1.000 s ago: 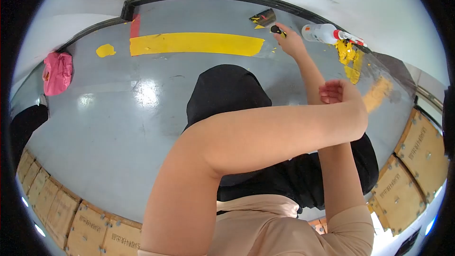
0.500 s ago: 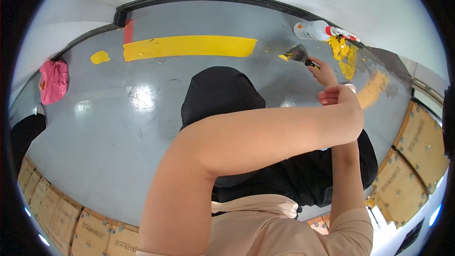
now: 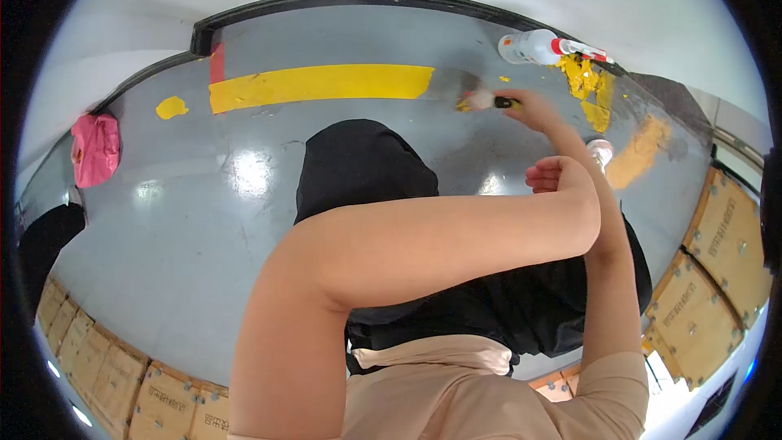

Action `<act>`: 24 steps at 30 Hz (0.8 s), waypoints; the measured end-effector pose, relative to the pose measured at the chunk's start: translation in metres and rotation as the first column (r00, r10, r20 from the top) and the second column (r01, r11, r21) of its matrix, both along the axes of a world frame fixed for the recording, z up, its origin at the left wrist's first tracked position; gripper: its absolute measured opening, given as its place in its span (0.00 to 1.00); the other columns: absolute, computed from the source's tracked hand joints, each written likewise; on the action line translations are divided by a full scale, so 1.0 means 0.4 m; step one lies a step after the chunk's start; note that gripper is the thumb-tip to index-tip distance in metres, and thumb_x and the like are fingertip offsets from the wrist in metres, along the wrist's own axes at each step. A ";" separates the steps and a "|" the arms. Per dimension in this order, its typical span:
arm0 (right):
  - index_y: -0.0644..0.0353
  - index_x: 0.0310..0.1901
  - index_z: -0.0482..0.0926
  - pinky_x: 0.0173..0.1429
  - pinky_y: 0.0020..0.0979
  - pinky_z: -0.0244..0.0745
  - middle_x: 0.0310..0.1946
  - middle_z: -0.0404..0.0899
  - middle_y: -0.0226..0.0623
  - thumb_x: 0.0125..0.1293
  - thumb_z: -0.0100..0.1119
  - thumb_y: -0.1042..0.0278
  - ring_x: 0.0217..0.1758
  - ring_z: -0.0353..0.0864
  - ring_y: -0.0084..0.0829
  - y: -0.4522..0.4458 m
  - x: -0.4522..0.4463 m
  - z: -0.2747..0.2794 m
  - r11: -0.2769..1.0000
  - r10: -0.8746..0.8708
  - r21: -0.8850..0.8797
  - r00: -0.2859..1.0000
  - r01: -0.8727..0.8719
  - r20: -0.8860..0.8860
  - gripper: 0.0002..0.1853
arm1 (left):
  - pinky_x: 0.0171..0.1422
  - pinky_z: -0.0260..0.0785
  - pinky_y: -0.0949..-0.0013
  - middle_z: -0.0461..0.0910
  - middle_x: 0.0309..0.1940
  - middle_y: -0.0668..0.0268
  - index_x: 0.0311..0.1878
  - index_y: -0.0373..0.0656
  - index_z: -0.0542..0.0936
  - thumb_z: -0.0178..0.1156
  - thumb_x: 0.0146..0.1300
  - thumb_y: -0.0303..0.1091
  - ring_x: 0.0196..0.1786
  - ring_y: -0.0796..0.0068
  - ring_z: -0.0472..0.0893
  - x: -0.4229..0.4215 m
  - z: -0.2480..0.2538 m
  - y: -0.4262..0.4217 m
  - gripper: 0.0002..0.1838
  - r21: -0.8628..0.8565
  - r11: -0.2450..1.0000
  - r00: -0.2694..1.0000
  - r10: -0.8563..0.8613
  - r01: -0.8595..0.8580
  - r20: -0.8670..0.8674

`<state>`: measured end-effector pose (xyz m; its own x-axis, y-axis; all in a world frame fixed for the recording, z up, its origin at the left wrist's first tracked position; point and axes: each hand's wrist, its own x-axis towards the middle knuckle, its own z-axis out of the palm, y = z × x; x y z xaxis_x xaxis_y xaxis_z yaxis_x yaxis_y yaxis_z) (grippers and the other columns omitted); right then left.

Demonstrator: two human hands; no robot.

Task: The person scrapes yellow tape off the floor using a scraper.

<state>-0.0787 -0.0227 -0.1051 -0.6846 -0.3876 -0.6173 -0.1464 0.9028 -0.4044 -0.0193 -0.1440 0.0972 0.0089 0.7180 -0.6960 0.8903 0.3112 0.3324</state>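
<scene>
My right hand (image 3: 531,110) is closed round the black handle of a scraper (image 3: 507,103). Motion blurs its blade, which points left at the grey floor, just right of the end of a yellow tape strip (image 3: 326,85). A small yellow scrap lies close to the blade. My left arm crosses over my knee. The left hand (image 3: 552,173) hangs beside my right forearm, fingers loosely bent and partly apart, with nothing seen in it.
A white spray bottle (image 3: 529,47) lies by the wall, next to crumpled yellow peelings (image 3: 588,85). An orange-tan patch (image 3: 639,155) marks the floor at right. A pink bag (image 3: 95,151) is far left; wooden crates (image 3: 717,228) stand at right and lower left.
My right hand and the scraper have moved left, toward the end of the yellow strip. My left hand has shifted slightly left too. A yellow scrap now shows above the right hand.
</scene>
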 end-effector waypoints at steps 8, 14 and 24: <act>0.41 0.54 0.75 0.48 0.37 0.73 0.42 0.80 0.39 0.53 0.60 0.65 0.42 0.79 0.42 0.046 -0.005 0.089 0.980 0.030 0.195 0.999 -0.026 -0.021 0.23 | 0.50 0.69 0.56 0.78 0.45 0.50 0.48 0.31 0.75 0.52 0.58 0.42 0.46 0.54 0.79 0.023 0.003 0.024 0.23 -0.022 0.991 0.990 -0.134 0.135 0.040; 0.38 0.55 0.74 0.48 0.40 0.72 0.40 0.80 0.39 0.54 0.60 0.64 0.43 0.78 0.43 -0.204 0.073 0.011 0.955 0.298 -0.016 0.952 -0.297 0.070 0.24 | 0.44 0.69 0.54 0.80 0.41 0.52 0.44 0.40 0.79 0.58 0.49 0.40 0.42 0.57 0.80 0.068 -0.015 0.044 0.20 -0.052 0.992 0.993 -0.118 0.119 0.016; 0.34 0.52 0.76 0.49 0.37 0.72 0.43 0.79 0.36 0.50 0.62 0.71 0.45 0.78 0.39 0.090 -0.043 0.033 0.924 0.292 0.236 0.954 -0.300 0.068 0.26 | 0.46 0.71 0.58 0.80 0.41 0.52 0.48 0.32 0.75 0.55 0.54 0.43 0.42 0.56 0.80 0.038 -0.003 0.014 0.24 -0.012 0.981 0.981 -0.191 0.191 0.015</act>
<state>-0.0961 0.0135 -0.0921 -0.5408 -0.4066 -0.7364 -0.4132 0.8909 -0.1885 -0.0039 -0.1383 0.0961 0.1547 0.6925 -0.7047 0.9292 0.1404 0.3419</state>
